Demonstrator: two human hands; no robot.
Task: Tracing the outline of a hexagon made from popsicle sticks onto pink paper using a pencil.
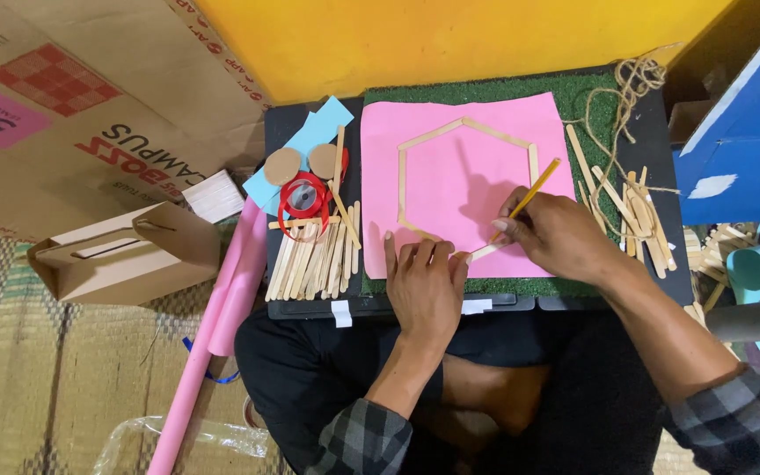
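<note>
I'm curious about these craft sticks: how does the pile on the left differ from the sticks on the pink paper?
The stick pile lies loose and crowded on the black board, beside a red ribbon roll. The hexagon sticks lie end to end as an outline on the pink paper, held by the left hand. Both look like plain pale wood.
</note>
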